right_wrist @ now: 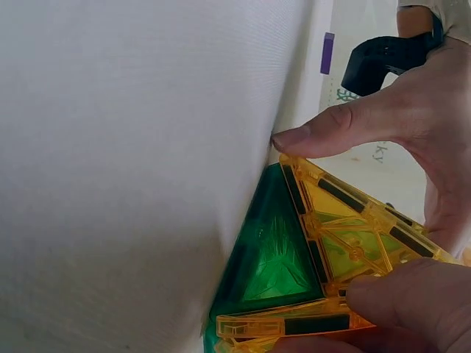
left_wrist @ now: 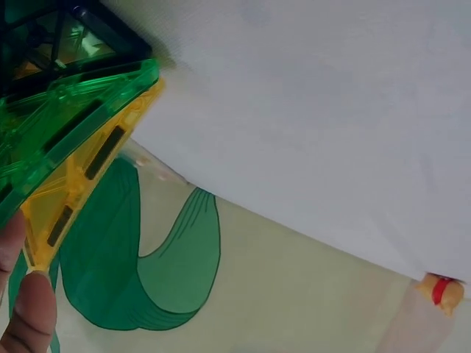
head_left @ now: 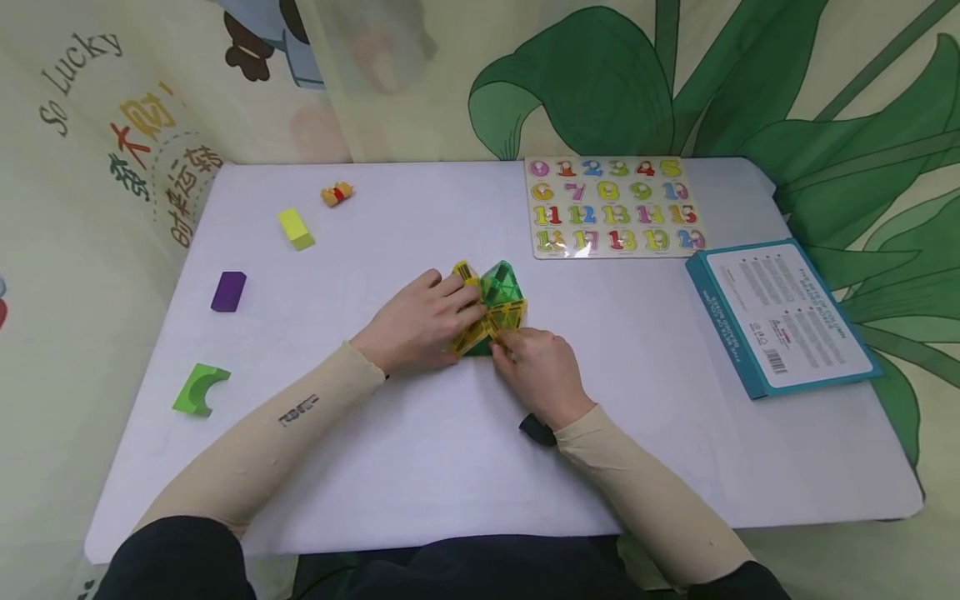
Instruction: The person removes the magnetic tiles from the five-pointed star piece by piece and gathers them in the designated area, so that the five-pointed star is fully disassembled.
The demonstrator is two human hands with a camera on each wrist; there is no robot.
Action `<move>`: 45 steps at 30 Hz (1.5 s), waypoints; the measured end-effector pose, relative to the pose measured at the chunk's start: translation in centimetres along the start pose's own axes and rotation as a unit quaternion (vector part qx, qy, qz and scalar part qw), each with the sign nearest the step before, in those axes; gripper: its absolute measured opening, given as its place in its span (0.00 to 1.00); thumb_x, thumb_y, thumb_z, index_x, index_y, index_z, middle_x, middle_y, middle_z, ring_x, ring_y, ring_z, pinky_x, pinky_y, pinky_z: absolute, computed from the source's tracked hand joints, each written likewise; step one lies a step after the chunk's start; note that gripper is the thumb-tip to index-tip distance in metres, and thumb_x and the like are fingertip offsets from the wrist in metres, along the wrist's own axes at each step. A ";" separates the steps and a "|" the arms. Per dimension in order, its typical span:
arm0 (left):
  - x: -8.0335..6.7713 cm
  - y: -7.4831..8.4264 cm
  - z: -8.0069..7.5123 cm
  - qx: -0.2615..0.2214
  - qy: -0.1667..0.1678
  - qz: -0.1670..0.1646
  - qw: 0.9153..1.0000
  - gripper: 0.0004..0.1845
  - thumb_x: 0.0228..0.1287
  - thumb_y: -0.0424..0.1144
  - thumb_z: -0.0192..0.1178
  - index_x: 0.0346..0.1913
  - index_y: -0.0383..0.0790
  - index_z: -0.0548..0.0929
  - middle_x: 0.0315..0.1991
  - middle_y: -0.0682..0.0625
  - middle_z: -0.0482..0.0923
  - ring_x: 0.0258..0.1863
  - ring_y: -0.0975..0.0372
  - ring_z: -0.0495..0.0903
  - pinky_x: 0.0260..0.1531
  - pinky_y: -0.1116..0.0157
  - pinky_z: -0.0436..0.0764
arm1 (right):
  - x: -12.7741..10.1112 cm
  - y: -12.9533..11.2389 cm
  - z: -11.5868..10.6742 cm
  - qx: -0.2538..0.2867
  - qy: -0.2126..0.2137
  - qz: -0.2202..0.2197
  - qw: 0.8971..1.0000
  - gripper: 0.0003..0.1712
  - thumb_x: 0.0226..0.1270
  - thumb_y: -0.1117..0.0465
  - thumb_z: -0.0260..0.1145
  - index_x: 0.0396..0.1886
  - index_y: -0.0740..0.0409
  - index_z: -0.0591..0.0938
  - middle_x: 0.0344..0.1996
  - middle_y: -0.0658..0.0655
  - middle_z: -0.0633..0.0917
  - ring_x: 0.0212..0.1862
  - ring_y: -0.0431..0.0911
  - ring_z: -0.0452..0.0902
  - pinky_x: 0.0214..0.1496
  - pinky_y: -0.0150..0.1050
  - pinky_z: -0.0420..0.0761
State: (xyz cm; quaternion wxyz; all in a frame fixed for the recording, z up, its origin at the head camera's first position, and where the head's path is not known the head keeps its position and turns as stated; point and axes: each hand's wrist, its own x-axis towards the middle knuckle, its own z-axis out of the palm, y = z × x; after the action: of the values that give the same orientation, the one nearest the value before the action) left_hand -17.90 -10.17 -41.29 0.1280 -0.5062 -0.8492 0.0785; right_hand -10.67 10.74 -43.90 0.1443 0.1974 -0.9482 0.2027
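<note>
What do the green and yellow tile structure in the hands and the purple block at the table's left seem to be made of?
The green and yellow triangular tile structure looks like glossy translucent plastic: light passes through the panels, and dark bars, possibly magnets, sit in the frames. Both the left hand and the right hand grip it. The purple rectangular block looks matt and opaque, perhaps painted wood or foam; the head view leaves it open.

Both forearms were covered in close-fitting beige sleeves that ended at the wrists, leaving each hand bare: the left hand [head_left: 420, 321] at the centre of the head view, the right hand [head_left: 540, 367] just below and right of it. The left sleeve [head_left: 285, 433] carried a small dark printed mark midway along the forearm. A black device [head_left: 537, 428] sat at the right wrist, at the end of the right sleeve [head_left: 645, 492]. Dark clothing showed along the bottom edge of the frame.
</note>
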 end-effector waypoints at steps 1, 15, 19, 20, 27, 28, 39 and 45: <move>0.0 0.0 0.1 -0.002 0.004 0.001 1.000 0.36 0.51 0.58 0.78 0.61 0.47 0.83 0.57 0.50 0.81 0.52 0.54 0.75 0.49 0.56 0.76 | 0.0 0.0 0.0 -0.001 0.002 -0.001 1.000 0.05 0.64 0.63 0.75 0.34 0.62 0.91 0.25 0.57 0.90 0.25 0.47 0.87 0.26 0.41 0.84; -0.2 -0.4 0.6 -0.012 0.031 0.009 0.999 0.35 0.49 0.60 0.78 0.60 0.48 0.84 0.57 0.50 0.82 0.53 0.54 0.76 0.50 0.56 0.76 | -0.4 0.2 0.0 0.000 0.017 -0.008 1.000 0.05 0.63 0.64 0.75 0.34 0.63 0.92 0.24 0.58 0.90 0.23 0.45 0.85 0.24 0.38 0.82; -0.3 -0.5 0.6 -0.012 0.032 0.010 0.999 0.37 0.49 0.61 0.79 0.61 0.48 0.84 0.57 0.51 0.82 0.54 0.54 0.76 0.51 0.56 0.76 | -0.4 0.3 0.0 0.002 0.019 -0.009 1.000 0.04 0.62 0.66 0.75 0.33 0.63 0.92 0.24 0.58 0.90 0.23 0.44 0.86 0.24 0.38 0.83; -0.3 -0.5 0.6 -0.012 0.032 0.010 0.999 0.37 0.49 0.61 0.79 0.61 0.49 0.84 0.57 0.51 0.83 0.54 0.54 0.76 0.51 0.56 0.76 | -0.4 0.3 -0.1 0.004 0.019 -0.009 1.000 0.04 0.62 0.66 0.75 0.33 0.64 0.92 0.24 0.58 0.90 0.23 0.44 0.86 0.24 0.38 0.83; -0.4 -0.6 0.7 -0.018 0.028 0.008 0.999 0.39 0.48 0.63 0.79 0.62 0.48 0.84 0.58 0.51 0.83 0.55 0.54 0.76 0.52 0.56 0.75 | -0.4 0.4 -0.3 0.019 0.003 0.006 1.000 0.03 0.61 0.67 0.74 0.32 0.64 0.92 0.22 0.58 0.90 0.22 0.42 0.84 0.24 0.36 0.82; -0.4 -0.6 0.7 -0.019 0.028 0.008 0.999 0.39 0.48 0.63 0.79 0.62 0.48 0.84 0.58 0.51 0.83 0.55 0.54 0.76 0.52 0.55 0.75 | -0.4 0.5 -0.4 0.022 0.000 0.008 1.000 0.03 0.61 0.67 0.74 0.31 0.63 0.91 0.22 0.57 0.90 0.22 0.42 0.84 0.24 0.36 0.82; -0.6 -0.6 0.7 -0.017 0.035 0.005 0.999 0.39 0.47 0.63 0.80 0.62 0.49 0.85 0.57 0.51 0.83 0.54 0.55 0.76 0.52 0.56 0.76 | -1.0 0.8 -0.5 0.034 -0.012 0.024 0.999 0.04 0.61 0.68 0.71 0.27 0.62 0.88 0.22 0.55 0.89 0.21 0.42 0.82 0.24 0.35 0.81; -0.6 -0.7 0.7 -0.020 0.030 0.004 0.999 0.40 0.48 0.64 0.79 0.63 0.48 0.84 0.58 0.50 0.83 0.55 0.54 0.76 0.54 0.55 0.75 | -1.8 1.7 -0.9 0.044 -0.033 0.041 0.998 0.03 0.57 0.66 0.68 0.25 0.59 0.84 0.17 0.51 0.83 0.18 0.39 0.68 0.21 0.31 0.67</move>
State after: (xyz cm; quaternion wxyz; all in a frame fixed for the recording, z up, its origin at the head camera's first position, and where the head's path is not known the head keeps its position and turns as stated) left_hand -18.39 -11.00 -41.86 0.1429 -0.5144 -0.8443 0.0464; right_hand -9.64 13.13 -44.32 0.0959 0.1713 -0.9499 0.2434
